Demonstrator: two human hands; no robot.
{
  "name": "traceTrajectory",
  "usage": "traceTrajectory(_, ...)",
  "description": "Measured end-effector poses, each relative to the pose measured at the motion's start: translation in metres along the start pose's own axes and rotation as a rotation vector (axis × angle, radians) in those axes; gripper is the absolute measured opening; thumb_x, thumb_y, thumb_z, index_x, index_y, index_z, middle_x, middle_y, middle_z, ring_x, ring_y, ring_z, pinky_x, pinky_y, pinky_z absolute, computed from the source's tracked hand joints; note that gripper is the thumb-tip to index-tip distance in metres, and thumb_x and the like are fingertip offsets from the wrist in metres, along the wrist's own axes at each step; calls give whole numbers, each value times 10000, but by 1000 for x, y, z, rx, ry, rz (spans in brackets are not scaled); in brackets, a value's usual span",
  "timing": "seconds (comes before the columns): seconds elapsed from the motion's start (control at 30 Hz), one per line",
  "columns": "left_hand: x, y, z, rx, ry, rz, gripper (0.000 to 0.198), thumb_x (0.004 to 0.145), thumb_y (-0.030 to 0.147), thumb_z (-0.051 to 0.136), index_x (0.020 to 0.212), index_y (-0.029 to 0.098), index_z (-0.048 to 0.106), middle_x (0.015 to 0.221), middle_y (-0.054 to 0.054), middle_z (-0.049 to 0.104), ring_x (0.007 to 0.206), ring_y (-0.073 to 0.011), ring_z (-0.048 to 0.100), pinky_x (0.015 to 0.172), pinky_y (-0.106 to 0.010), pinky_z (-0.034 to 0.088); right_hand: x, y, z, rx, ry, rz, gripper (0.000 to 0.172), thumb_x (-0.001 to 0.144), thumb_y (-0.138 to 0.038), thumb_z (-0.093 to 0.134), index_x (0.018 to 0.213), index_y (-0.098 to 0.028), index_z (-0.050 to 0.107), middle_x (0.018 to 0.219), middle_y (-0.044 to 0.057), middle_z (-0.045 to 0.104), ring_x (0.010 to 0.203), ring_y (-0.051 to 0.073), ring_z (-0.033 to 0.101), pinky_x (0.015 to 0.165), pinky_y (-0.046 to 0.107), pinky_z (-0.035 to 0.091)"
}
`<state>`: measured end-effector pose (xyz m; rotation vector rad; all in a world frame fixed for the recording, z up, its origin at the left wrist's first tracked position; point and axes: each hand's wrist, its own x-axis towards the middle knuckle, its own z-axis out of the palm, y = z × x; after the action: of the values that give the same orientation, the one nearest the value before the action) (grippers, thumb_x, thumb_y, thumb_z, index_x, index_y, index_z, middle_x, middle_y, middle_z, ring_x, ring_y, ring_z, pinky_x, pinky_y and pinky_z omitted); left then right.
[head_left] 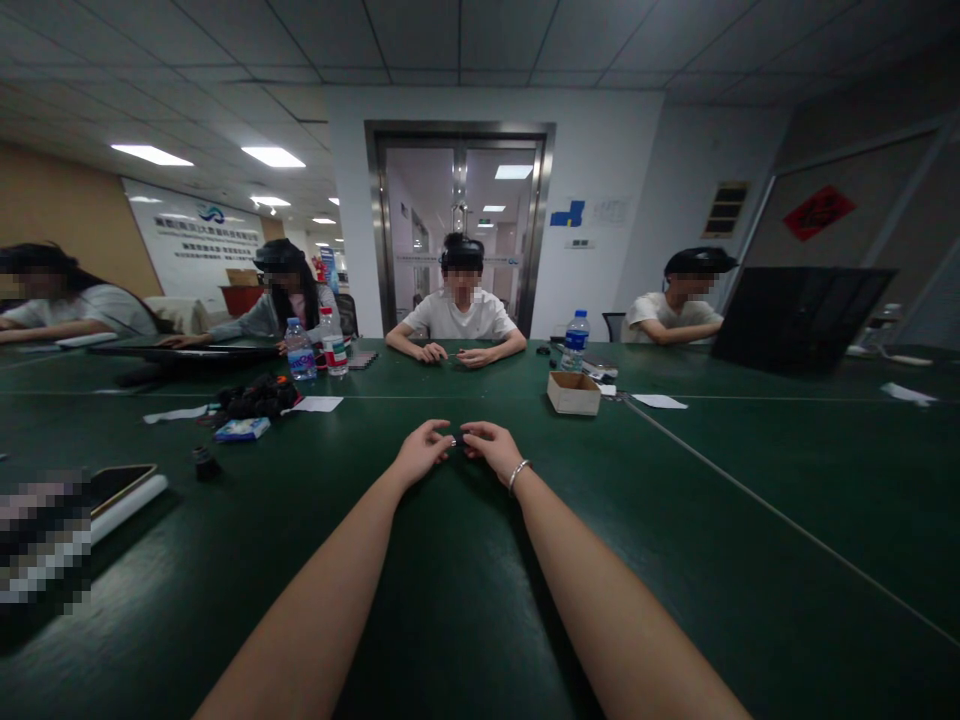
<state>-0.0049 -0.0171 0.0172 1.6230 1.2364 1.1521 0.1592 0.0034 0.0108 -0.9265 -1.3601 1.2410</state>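
Observation:
Both my arms reach forward over the green table (pixel 480 560). My left hand (pixel 421 452) and my right hand (pixel 491 447) meet near its middle, with a small dark object with a silvery end (pixel 459 440) between their fingertips. The left fingers pinch at its silvery end, and the right fingers close on its dark part. It is too small, and too covered by fingers, to tell its kind. A silver bracelet (pixel 517 474) circles my right wrist.
An open cardboard box (pixel 574 395) and a water bottle (pixel 576 340) stand ahead right. Left are a bundle of black items (pixel 259 402), a blue-white packet (pixel 242 429), a small black object (pixel 204 463) and a phone (pixel 124 487). A person (pixel 461 315) sits opposite; others sit at the sides.

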Motion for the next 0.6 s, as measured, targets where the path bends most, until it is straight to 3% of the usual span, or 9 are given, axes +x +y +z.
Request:
traceTrajectory(0.07, 0, 1, 2, -10, 1, -40, 416, 791, 377, 489, 1127, 133, 495, 703, -28, 567, 556, -105, 524, 526, -229, 427, 0, -1, 0, 6, -2, 2, 305, 583, -239, 711, 865, -136, 659, 691, -8, 596, 525, 76, 566, 522, 221, 478)
traceTrajectory(0.2, -1, 3, 3, -14, 25, 5, 536, 714, 349, 606, 1193, 177, 439, 749, -9, 580, 561, -90, 526, 517, -202, 407, -1, -1, 0, 13, -8, 12, 307, 582, -238, 714, 864, -130, 657, 683, -7, 600, 520, 78, 567, 522, 225, 478)
traceTrajectory(0.3, -2, 5, 3, -25, 8, -34, 443, 773, 394, 517, 1138, 145, 485, 682, -10, 567, 549, -98, 525, 503, -205, 397, -1, -1, 1, 22, -13, 15, 297, 590, -233, 713, 864, -134, 653, 684, -6, 606, 527, 83, 578, 520, 223, 480)
traceTrajectory(0.43, -1, 2, 3, -38, 8, 11, 509, 726, 374, 587, 1176, 173, 458, 738, -11, 584, 583, -100, 542, 510, -200, 398, -2, -2, 1, 39, -10, 18, 277, 592, -215, 713, 846, -130, 643, 640, -16, 601, 521, 86, 586, 500, 205, 479)
traceTrajectory(0.6, 2, -2, 3, -26, 20, -7, 449, 746, 383, 557, 1128, 155, 492, 720, -13, 580, 569, -96, 536, 511, -203, 392, -2, -4, 2, 44, -2, 29, 254, 596, -179, 707, 832, -123, 634, 621, -25, 599, 489, 70, 578, 471, 179, 472)
